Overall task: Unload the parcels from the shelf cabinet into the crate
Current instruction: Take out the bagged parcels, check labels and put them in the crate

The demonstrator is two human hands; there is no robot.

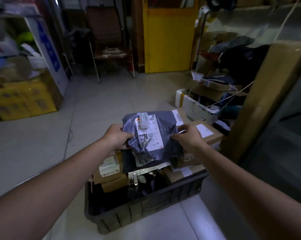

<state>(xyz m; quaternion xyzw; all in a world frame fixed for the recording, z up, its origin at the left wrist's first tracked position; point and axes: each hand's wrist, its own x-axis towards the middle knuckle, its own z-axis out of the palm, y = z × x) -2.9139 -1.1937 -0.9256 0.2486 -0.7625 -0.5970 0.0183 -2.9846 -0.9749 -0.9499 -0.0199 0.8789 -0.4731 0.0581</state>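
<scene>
A grey parcel [150, 134] is gripped at its sides by the left hand [116, 135] and right hand [189, 136], fingers curled, above the crate [146, 205].

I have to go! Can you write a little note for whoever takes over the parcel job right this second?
Left hand: grips the left edge of the grey parcel.
Right hand: pinches its right edge.
Grey parcel: held above the crate, not yet set down.
Crate: on the floor, already piled with cardboard boxes and bags.
Done: many parcels are in.
Left: lay this one on top. How many remain to fetch cannot be seen from here.
</scene>
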